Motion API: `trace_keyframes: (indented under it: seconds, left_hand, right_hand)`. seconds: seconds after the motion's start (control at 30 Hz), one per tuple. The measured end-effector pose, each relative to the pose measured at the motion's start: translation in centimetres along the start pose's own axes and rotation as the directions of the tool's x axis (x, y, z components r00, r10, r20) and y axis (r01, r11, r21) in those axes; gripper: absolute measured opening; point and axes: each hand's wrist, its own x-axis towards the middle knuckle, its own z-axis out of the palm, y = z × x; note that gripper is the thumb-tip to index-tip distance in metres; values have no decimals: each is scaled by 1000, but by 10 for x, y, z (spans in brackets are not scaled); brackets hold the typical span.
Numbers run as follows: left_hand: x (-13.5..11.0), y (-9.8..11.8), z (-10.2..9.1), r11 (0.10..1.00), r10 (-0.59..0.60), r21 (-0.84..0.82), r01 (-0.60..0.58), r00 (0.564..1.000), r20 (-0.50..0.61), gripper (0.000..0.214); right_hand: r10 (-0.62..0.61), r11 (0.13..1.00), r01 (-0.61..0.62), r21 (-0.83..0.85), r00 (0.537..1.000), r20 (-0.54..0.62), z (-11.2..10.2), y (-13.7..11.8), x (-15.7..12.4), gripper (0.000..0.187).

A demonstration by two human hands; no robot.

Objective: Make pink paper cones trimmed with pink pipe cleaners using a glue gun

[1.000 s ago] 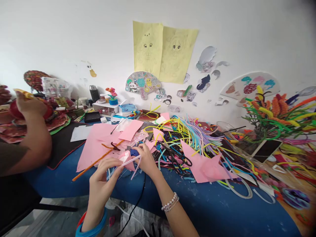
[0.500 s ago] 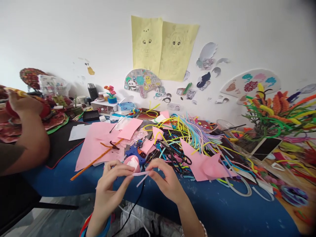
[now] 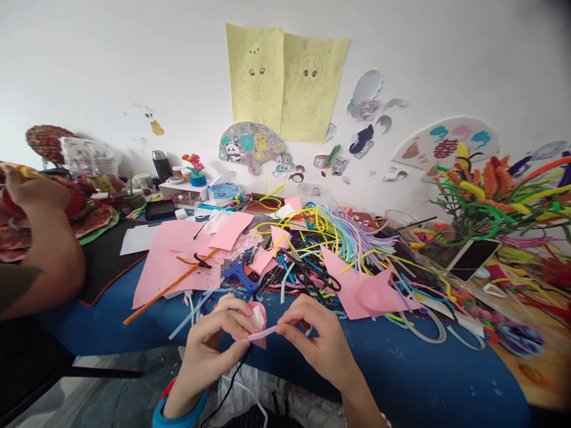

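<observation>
Hands are working close together over the near edge of the blue table [image 3: 401, 368]. The left hand [image 3: 209, 348] is pinching a small pink paper roll [image 3: 257, 314] between thumb and fingers, closed tight around it. The right hand [image 3: 319, 339] is gripping one end of a short pink pipe cleaner [image 3: 264, 334] between thumb and forefinger, with its other fingers curling loosely underneath. The pipe cleaner is stretching almost level between the two hands, and its left end is lying against the base of the roll (whether it is wrapping round the roll I cannot tell). Both things are being held in the air, just in front of the table edge and not touching it. A black cable [image 3: 229, 377] is hanging down below the hands.

A blue glue gun [image 3: 238, 274] is lying on the table just beyond the roll, with scissors [image 3: 314, 278] to its right. Pink sheets [image 3: 178, 261] are spreading to the left, and a long orange stem [image 3: 165, 291] is lying across them. A star-shaped pink cut-out [image 3: 361, 291] is lying to the right, against a heap of coloured stems [image 3: 352, 238]. At the far left, another person's hand [image 3: 31, 190] is holding something red, well apart from the work.
</observation>
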Motion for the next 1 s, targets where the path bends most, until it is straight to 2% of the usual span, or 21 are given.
trace_keyframes:
  seconds: [0.17, 0.4, 0.63, 1.0]
  left_hand:
    - [2, 1, 5, 994, -26, -107, 24, 1000, -17, 15]
    - [1, -2, 10, 961, -106, -261, 87, 993, -58, 13]
    - [2, -3, 11, 937, -140, -326, 125, 990, -23, 9]
    - [2, -8, 11, 883, -178, -436, 171, 984, 27, 14]
  right_hand:
    - [-23, 1000, 23, -7, 999, -38, 0, -2, -5, 13]
    - [-55, 998, 54, -14, 998, -31, 0, -7, -11, 13]
    - [-106, 993, 103, -62, 993, -51, -2, -5, -12, 13]
    - [-203, 977, 197, -79, 977, -68, -2, -4, -12, 9]
